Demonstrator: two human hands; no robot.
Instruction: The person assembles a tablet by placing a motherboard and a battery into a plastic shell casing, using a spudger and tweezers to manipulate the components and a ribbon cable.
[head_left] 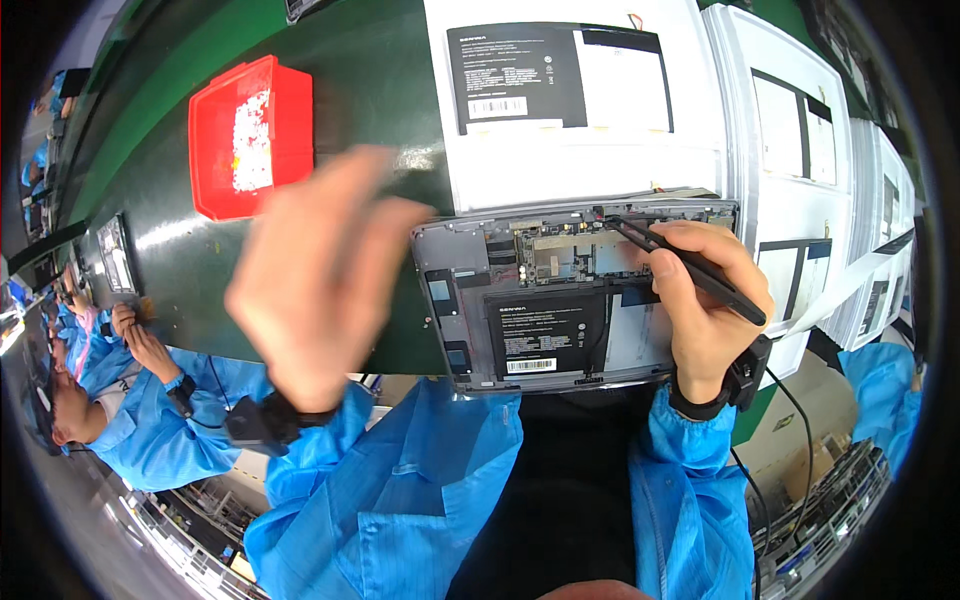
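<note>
An open tablet housing (460,250) lies on the near edge of the green table. Inside it are a circuit board (545,265) along the far side and a flat black battery (550,335) nearer me. My right hand (712,325) is closed around black tweezers (700,272), whose tips point down at the board's far edge. What the tips touch is too small to make out. My left hand (310,270) is raised left of the housing, near the red bin, heavily smeared by motion. Thumb and forefinger look apart, but whether it holds something cannot be seen.
Beyond my left hand stands a red bin (295,125) with small white pieces (252,140). A white tray (590,165) behind the housing carries another battery (515,80). More white trays (845,110) lie at right. A co-worker (170,440) sits at left, near another device (116,258).
</note>
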